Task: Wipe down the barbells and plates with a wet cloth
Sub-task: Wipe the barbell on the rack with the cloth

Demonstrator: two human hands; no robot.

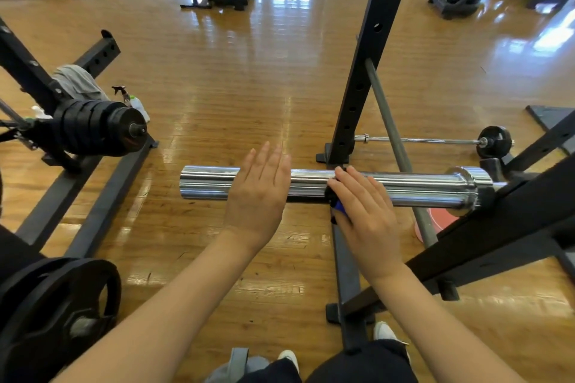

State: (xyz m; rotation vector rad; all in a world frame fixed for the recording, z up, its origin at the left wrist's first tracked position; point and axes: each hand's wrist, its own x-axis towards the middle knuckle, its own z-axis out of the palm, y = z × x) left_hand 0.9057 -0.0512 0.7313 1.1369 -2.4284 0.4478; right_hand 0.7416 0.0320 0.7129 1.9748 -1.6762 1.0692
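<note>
Barbell sleeve: we see a chrome sleeve lying level across the middle of the view, its free end at left, its collar at right against a black rack beam.
Left hand: ours, flat, fingers straight and together, palm down over the sleeve; we cannot tell whether it touches the metal.
Right hand: ours, fingers straight, pressing a cloth onto the sleeve.
Cloth: dark with a blue patch, mostly hidden under our right palm, touching the sleeve.
Plates, left: black plates stacked on a rack peg, a grey rag draped just behind.
Plate, near left: black, large.
Second barbell: thin bar on the wooden floor behind the upright, small black plate at its right end.
</note>
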